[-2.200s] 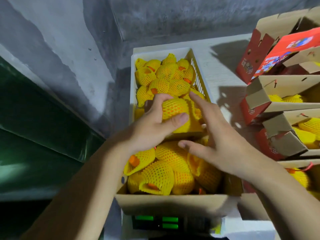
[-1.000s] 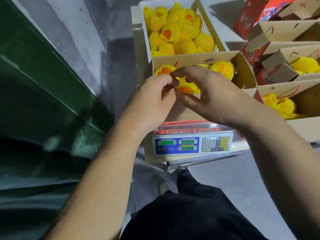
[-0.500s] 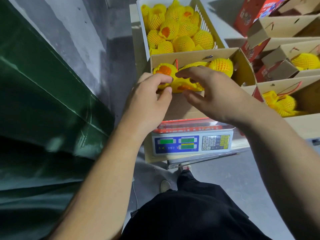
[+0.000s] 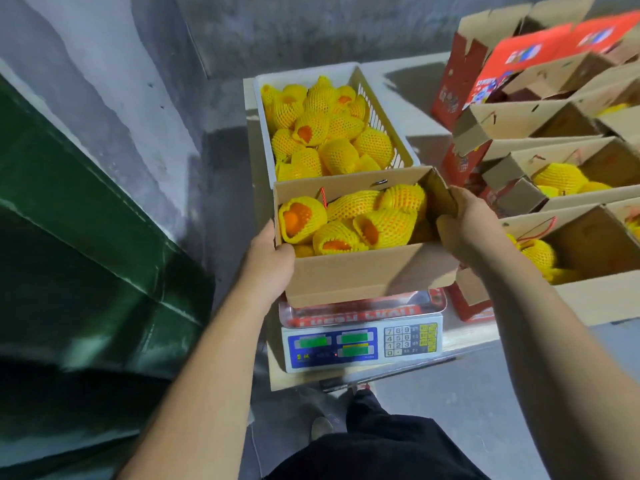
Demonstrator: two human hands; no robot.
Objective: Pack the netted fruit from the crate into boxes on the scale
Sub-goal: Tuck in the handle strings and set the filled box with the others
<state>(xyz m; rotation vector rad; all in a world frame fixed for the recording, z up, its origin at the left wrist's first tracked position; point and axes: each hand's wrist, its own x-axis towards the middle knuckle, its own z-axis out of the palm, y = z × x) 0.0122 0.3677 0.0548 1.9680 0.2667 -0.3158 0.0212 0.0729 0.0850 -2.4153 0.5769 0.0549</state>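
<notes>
Head view: left hand point(image 4: 268, 261) and right hand point(image 4: 465, 223) clamp the full cardboard box point(image 4: 367, 271) ends over the scale point(image 4: 362, 341). Lift level, support underneath, clear the crate point(image 4: 381, 98).

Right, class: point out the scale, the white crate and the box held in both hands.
scale point(image 4: 362, 344): head view, on its front display panel.
white crate point(image 4: 265, 133): head view, on its left wall.
box point(image 4: 367, 271): head view, on its near cardboard side.
</notes>
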